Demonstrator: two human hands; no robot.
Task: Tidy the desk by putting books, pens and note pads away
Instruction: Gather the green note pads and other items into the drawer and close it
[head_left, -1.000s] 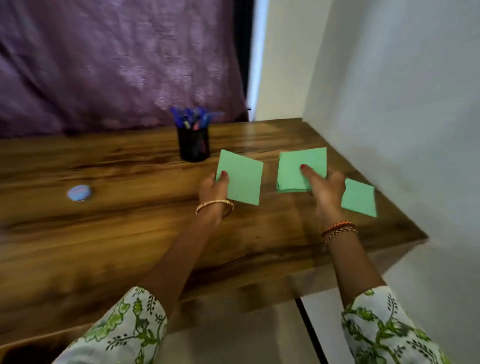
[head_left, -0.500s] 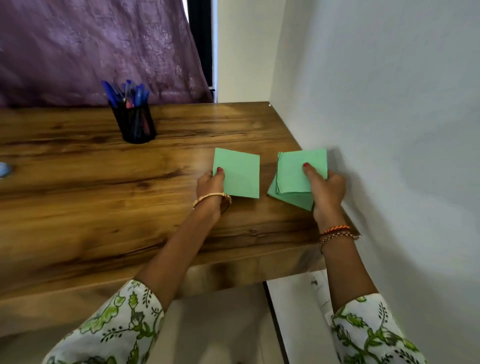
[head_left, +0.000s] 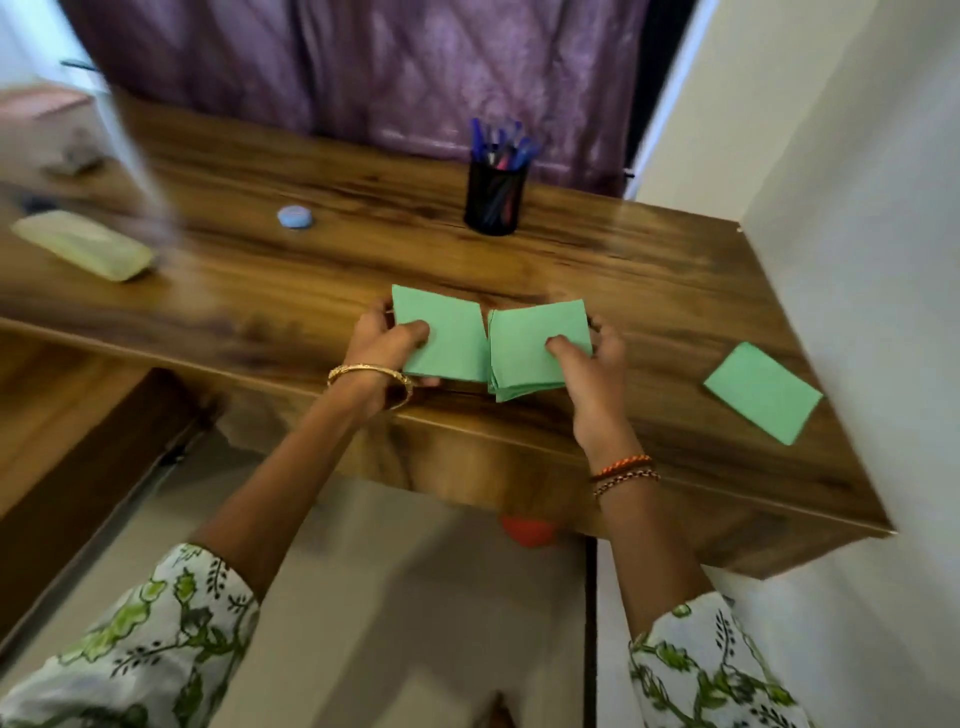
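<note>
Right at the desk's (head_left: 649, 291) front edge, her left hand (head_left: 382, 345) pinched one green note (head_left: 441, 338), right hand (head_left: 592, 364) gripped the stack (head_left: 535, 343), edges touching; another pad (head_left: 761, 392) lay near the wall.

We see both hands lifted off the desk (head_left: 649, 291): the left hand (head_left: 384, 345) now grips its green note (head_left: 441, 332) thumb on top, and the right hand (head_left: 592, 358) grips the green stack (head_left: 535, 343). The two now touch edge to edge, nearer the desk's front.
</note>
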